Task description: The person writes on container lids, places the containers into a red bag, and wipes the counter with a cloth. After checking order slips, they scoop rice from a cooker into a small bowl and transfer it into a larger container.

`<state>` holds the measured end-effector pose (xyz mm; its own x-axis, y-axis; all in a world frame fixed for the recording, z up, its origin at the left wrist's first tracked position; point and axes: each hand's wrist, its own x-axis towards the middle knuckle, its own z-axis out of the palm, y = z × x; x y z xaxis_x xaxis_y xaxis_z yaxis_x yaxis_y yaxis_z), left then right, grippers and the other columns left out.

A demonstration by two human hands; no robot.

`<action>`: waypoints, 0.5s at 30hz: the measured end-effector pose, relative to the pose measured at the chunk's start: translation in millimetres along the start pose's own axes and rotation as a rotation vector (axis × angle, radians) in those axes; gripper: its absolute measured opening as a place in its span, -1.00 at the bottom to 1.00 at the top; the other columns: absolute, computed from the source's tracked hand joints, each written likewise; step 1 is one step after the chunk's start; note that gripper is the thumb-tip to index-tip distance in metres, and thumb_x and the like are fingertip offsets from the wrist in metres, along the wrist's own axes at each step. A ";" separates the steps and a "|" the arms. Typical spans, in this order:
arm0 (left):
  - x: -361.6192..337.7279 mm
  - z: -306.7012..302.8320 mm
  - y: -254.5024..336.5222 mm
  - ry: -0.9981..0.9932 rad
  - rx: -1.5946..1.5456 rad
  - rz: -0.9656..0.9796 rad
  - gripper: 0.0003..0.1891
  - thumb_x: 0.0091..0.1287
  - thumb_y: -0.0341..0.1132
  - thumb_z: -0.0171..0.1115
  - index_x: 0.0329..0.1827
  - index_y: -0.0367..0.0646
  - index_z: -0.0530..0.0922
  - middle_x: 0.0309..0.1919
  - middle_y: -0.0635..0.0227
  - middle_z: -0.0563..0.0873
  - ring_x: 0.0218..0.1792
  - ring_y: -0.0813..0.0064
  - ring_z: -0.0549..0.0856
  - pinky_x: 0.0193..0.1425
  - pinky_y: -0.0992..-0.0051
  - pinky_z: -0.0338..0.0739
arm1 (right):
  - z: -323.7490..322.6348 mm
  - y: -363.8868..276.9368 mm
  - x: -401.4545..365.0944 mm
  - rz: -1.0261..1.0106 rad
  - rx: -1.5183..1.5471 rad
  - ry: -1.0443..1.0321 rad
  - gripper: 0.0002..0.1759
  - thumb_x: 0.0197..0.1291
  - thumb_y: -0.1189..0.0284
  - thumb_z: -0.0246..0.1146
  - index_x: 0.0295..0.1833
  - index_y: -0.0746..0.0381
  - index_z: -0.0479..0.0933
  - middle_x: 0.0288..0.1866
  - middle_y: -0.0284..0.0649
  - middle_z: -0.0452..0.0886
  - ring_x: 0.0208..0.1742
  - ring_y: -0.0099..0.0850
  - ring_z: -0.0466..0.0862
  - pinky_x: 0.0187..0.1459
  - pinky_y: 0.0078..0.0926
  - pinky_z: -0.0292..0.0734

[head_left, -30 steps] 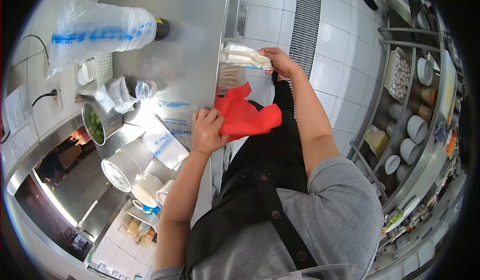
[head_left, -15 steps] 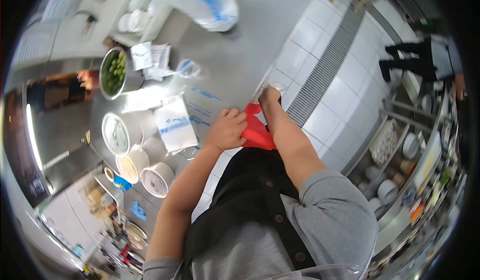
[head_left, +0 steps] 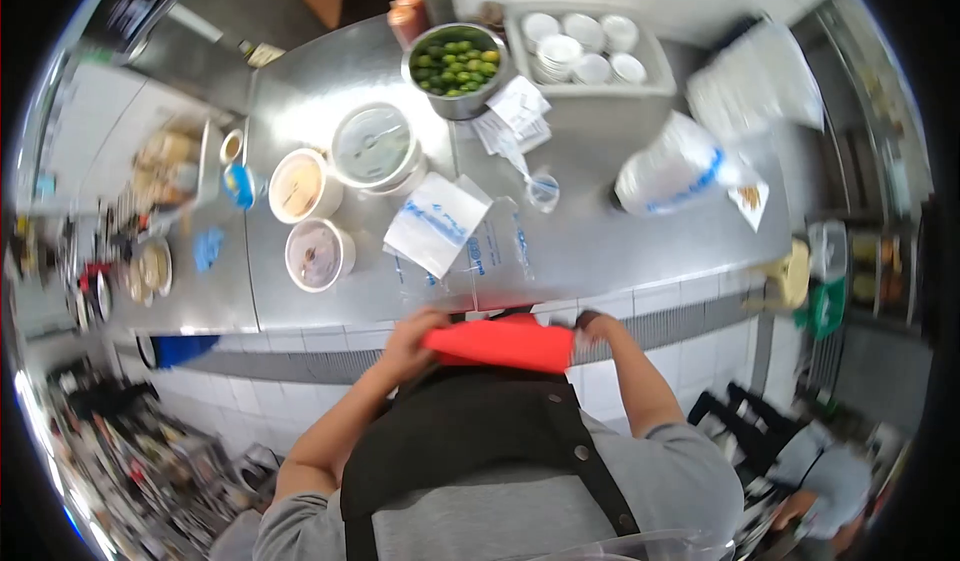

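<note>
A smooth red piece, which looks like folded cloth (head_left: 500, 344), lies across the front of my black apron at waist height. My left hand (head_left: 415, 344) is closed on its left end. At the right end, my right hand (head_left: 598, 327) is curled, with something dark and greyish by its fingers, too blurred to name. The steel table (head_left: 590, 261) stands just in front of both hands. On it are a stack of white printed bags (head_left: 438, 226) and clear printed plastic film (head_left: 500, 251).
Tubs (head_left: 375, 149), a pot of small green citrus fruit (head_left: 456, 66), a tray of white cups (head_left: 650, 76) and a filled plastic bag (head_left: 672, 166) stand on the table. A yellow stool (head_left: 793, 276) is at its right end. Another person (head_left: 800, 461) is behind at right.
My view has swung round to face the table squarely. My right hand has come back from further out to the red piece's right end; my left hand stays on the red piece.
</note>
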<state>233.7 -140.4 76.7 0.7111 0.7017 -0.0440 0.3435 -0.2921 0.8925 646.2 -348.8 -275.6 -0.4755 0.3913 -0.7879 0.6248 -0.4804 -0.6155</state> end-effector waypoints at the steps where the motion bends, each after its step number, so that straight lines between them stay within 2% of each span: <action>1: -16.5 -15.6 -6.5 0.159 -0.054 -0.109 -0.81 0.23 -0.34 0.23 -0.25 -0.32 0.57 -0.29 0.18 0.67 -0.18 0.23 0.70 -0.06 0.35 0.55 | -14.1 -59.9 -52.4 0.162 -0.026 0.036 -0.73 0.07 0.33 0.33 -0.29 0.35 0.70 -0.40 -0.04 0.73 -0.50 -0.29 0.71 -0.46 -0.24 0.62; 2: -36.8 -32.2 -13.5 0.319 -0.108 -0.219 -0.79 0.28 -0.31 0.20 -0.29 -0.33 0.57 -0.35 0.22 0.68 -0.21 0.33 0.70 -0.07 0.40 0.54 | -31.7 -138.6 -114.9 0.326 -0.047 0.068 -0.70 0.10 0.31 0.32 -0.26 0.37 0.69 -0.42 -0.06 0.72 -0.45 -0.31 0.71 -0.41 -0.28 0.62; 3: -60.4 -54.2 -16.5 0.441 -0.203 -0.351 -0.81 0.37 -0.38 0.10 -0.25 -0.33 0.62 -0.35 0.29 0.72 -0.20 0.46 0.68 -0.05 0.42 0.55 | -51.7 -194.3 -155.2 0.216 -0.244 0.093 -0.73 0.18 0.34 0.28 -0.17 0.35 0.67 -0.36 -0.08 0.72 -0.36 -0.30 0.73 -0.30 -0.29 0.61; 4: -79.0 -74.6 -12.1 0.564 -0.177 -0.399 -0.67 0.44 -0.24 0.03 -0.22 -0.36 0.63 -0.28 0.31 0.74 -0.16 0.52 0.67 -0.05 0.43 0.55 | -71.9 -249.8 -195.7 0.115 -0.448 0.138 -0.75 0.25 0.38 0.24 -0.09 0.32 0.66 -0.31 -0.10 0.73 -0.27 -0.29 0.75 -0.18 -0.31 0.61; 6: -110.8 -99.9 -29.8 1.008 -0.280 -0.287 -0.61 0.43 -0.18 -0.02 -0.16 -0.37 0.66 -0.22 0.27 0.76 -0.13 0.45 0.70 0.01 0.40 0.57 | -107.7 -323.5 -241.0 -0.121 -0.185 0.296 -0.71 0.31 0.28 0.21 -0.22 0.33 0.60 -0.44 -0.14 0.61 -0.34 -0.39 0.56 -0.20 -0.40 0.49; 8: -123.0 -128.5 -13.8 1.353 -0.692 -0.147 -0.60 0.39 -0.21 -0.03 0.04 -0.35 0.61 -0.04 0.17 0.73 0.00 0.30 0.72 0.13 0.30 0.61 | -135.2 -356.9 -232.3 -0.310 -0.069 0.496 -0.71 0.34 0.30 0.17 -0.21 0.35 0.54 -0.42 -0.03 0.58 -0.41 -0.18 0.50 -0.24 -0.25 0.43; 10: -129.5 -146.6 5.7 1.478 -1.008 0.108 -0.54 0.36 -0.24 -0.06 0.24 -0.30 0.50 0.15 0.16 0.66 0.17 0.18 0.67 0.26 0.19 0.59 | -162.8 -405.1 -202.7 -0.515 -0.303 0.724 -0.73 0.36 0.31 0.16 -0.23 0.34 0.51 -0.45 -0.07 0.56 -0.43 -0.19 0.43 -0.30 -0.25 0.37; 12: -138.4 -163.3 3.1 1.538 -1.107 0.189 -0.50 0.36 -0.24 -0.09 0.33 -0.28 0.42 0.23 0.14 0.61 0.28 0.15 0.59 0.32 0.18 0.54 | -190.2 -424.1 -151.3 -0.398 -0.380 0.686 -0.72 0.35 0.31 0.21 -0.17 0.35 0.58 -0.38 -0.05 0.63 -0.36 -0.16 0.55 -0.23 -0.28 0.46; 15: -131.3 -174.1 20.6 1.655 -1.068 0.278 -0.56 0.37 -0.25 -0.09 0.23 -0.25 0.47 0.17 0.20 0.64 0.23 0.23 0.62 0.30 0.22 0.54 | -202.6 -410.4 -65.2 -0.628 -0.714 1.063 -0.69 0.33 0.31 0.26 -0.06 0.36 0.66 -0.30 -0.01 0.69 -0.25 -0.10 0.66 -0.10 -0.32 0.54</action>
<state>40.6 -125.4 179.0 -0.7036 0.7082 -0.0581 -0.5434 -0.4837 0.6861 546.3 -18.2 31.6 -0.3020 0.9340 0.1910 0.8127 0.3569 -0.4606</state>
